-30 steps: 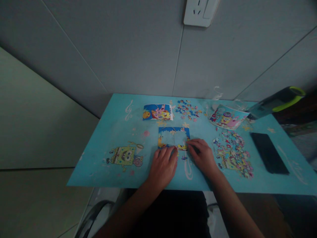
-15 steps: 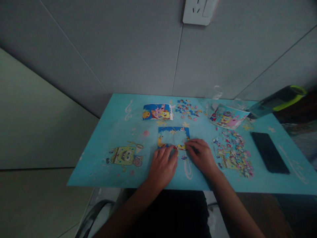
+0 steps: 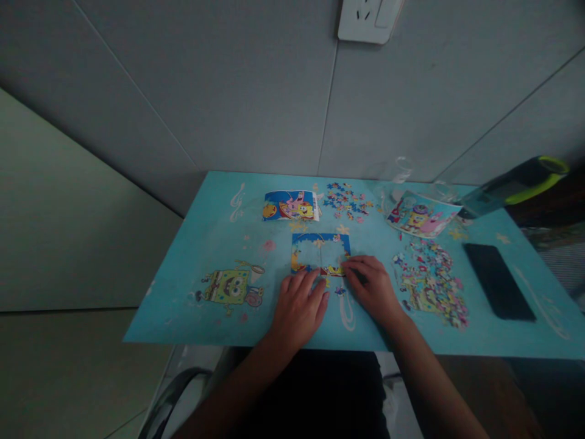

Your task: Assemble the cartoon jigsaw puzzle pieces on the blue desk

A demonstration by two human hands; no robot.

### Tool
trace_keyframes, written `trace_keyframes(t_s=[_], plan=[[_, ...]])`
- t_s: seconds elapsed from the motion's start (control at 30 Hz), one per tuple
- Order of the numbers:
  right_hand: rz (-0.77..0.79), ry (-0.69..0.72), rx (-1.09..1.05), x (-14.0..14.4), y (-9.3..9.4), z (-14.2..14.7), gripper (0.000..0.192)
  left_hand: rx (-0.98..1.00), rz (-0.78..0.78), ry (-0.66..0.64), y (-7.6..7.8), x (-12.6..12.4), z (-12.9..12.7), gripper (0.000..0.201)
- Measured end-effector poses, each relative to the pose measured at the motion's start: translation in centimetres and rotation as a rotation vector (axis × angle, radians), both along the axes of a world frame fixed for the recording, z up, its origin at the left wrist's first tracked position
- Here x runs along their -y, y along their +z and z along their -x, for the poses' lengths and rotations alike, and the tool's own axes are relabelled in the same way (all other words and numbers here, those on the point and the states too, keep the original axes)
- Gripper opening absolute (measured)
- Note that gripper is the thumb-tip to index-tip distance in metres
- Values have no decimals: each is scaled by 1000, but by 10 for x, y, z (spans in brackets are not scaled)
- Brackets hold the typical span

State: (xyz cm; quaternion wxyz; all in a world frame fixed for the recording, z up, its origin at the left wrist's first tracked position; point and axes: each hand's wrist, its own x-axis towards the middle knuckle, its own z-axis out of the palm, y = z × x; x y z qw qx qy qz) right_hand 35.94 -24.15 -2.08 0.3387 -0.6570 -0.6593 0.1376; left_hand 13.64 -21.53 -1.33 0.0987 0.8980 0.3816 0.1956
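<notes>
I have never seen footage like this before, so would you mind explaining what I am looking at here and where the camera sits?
There is no machine here: a person wears a camera on the head, so the single view looks forward and down at that person's own two bare hands.

The hands work on a light blue table printed with cartoon figures. The left hand and the right hand both rest at the near edge of a small, partly assembled jigsaw puzzle; whether either pinches a piece is too small to tell.

Behind it lies a printed picture card and a small scatter of pieces. To the right sit a bigger pile of loose pieces, a cartoon-printed cup on its side, a dark phone and a green-trimmed bottle.
</notes>
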Motion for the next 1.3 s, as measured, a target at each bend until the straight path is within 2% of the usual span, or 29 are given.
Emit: trace_keyframes(t_s=[0.33,0.47,0.73,0.93,1.13,1.3], plan=[[-30,8,17,-2,-5,-2,18,16,-30,-15,-8,-1,0,28],[-33,6,15,-1,-7,-2,18,51,-48,-22,-6,-1,1,26],[-45,11,21,-1,-8,-1,17,111,-73,-112,-3,0,1,14],[-50,22,35,-1,-9,0,17,156,-81,-171,-3,0,1,15],[-54,33,33,-1,-8,0,18,175,-82,-311,0,2,2,15],[-37,53,81,-1,-9,-1,17,219,-158,-587,1,6,6,21]])
